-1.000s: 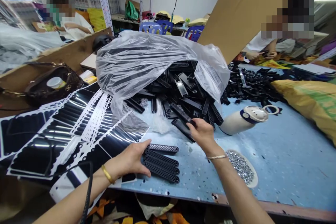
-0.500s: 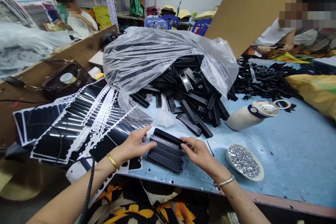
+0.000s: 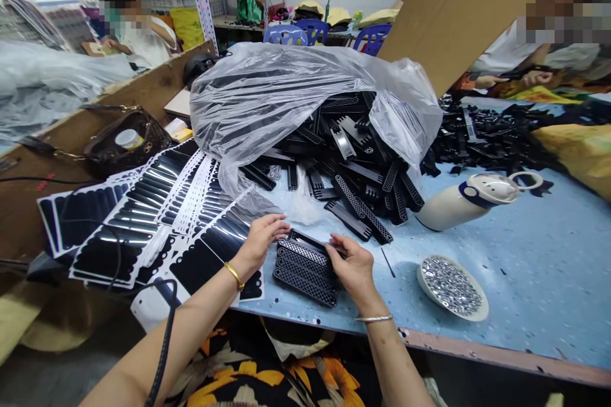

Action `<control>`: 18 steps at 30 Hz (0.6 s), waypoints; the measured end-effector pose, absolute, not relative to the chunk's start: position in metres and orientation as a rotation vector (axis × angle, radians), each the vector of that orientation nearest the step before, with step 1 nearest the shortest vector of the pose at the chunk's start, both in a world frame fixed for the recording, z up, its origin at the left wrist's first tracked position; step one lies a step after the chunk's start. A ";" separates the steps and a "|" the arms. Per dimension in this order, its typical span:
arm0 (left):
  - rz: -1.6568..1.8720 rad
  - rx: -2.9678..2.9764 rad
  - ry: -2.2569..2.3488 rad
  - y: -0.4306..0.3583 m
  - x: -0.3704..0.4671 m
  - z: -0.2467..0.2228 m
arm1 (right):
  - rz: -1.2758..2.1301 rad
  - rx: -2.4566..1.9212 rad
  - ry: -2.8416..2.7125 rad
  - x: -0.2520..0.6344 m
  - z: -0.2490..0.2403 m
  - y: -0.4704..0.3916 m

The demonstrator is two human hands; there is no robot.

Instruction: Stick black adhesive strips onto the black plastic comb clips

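Note:
Several black perforated strips [image 3: 305, 270] lie side by side in a block on the blue table. At the block's far edge is one more black strip [image 3: 309, 241], with its ends at my two hands. My left hand [image 3: 261, 243], with a gold bangle, has its fingertips at the left end. My right hand [image 3: 352, 264], with a silver bangle, pinches the right end between thumb and fingers. Beyond them, a clear plastic bag [image 3: 267, 89] spills a heap of black parts [image 3: 353, 194].
Black sticker sheets [image 3: 119, 229] cover the left side. On the right are a cream bottle [image 3: 449, 206], a bowl of small metal rings [image 3: 484, 315], a thin black stick [image 3: 388, 262] and more black parts [image 3: 477, 133]. Two people sit beyond.
My left hand has moved up to the far strip's left end, and its fingers have drawn together. My right hand has closed in on the right end. The view has shifted slightly.

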State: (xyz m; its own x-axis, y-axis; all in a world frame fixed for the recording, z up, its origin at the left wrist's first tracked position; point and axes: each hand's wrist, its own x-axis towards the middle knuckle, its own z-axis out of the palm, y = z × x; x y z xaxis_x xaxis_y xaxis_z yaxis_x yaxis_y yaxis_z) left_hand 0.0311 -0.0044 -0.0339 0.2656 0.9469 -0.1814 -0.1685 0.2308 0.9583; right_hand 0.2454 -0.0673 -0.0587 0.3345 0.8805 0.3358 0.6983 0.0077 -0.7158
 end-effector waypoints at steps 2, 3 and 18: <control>0.854 1.270 1.114 0.003 0.031 -0.030 | 0.235 -1.823 -1.417 0.256 -0.050 -0.071; 0.782 1.416 1.190 0.008 0.032 -0.028 | 0.238 -1.888 -1.424 0.262 -0.046 -0.073; 0.455 1.988 1.113 0.031 0.031 -0.001 | 0.497 -1.774 -1.389 0.254 -0.043 -0.079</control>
